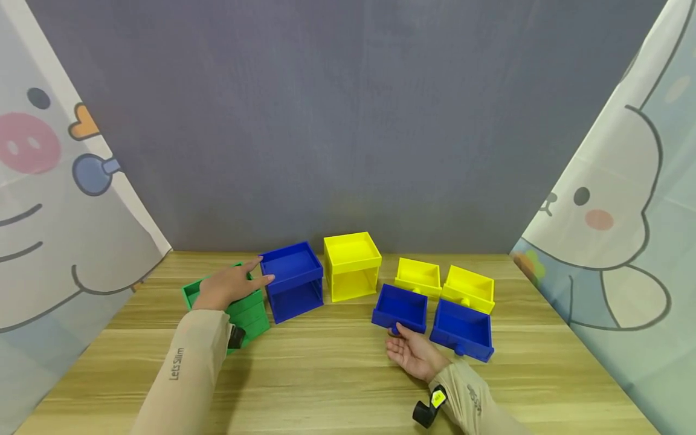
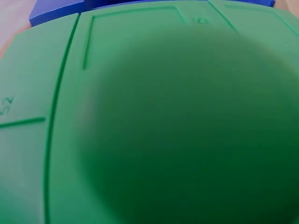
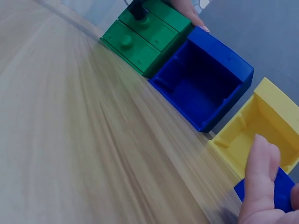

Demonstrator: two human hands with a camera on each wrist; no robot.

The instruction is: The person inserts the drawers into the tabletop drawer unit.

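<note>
My left hand [image 1: 228, 287] reaches over the green drawer cabinet [image 1: 249, 314] and touches the upper left edge of the blue cabinet shell [image 1: 296, 299] with extended fingers. The blue shell's front is open, with no drawer in it. My right hand [image 1: 415, 353] pinches the round knob of the left blue drawer [image 1: 402, 305], palm turned up. In the right wrist view, part of that blue drawer [image 3: 282, 189] shows behind a finger. Green drawer fronts [image 2: 28, 70] fill the left wrist view, and the left hand's grip is not clear there.
A yellow cabinet shell [image 1: 353, 266] stands right of the blue one, its front open. Another blue drawer [image 1: 462, 329] lies to the right. Behind the blue drawers sit two yellow drawers, a left yellow drawer [image 1: 417, 275] and a right yellow drawer [image 1: 469, 287]. A grey wall [image 1: 348, 121] closes off the back.
</note>
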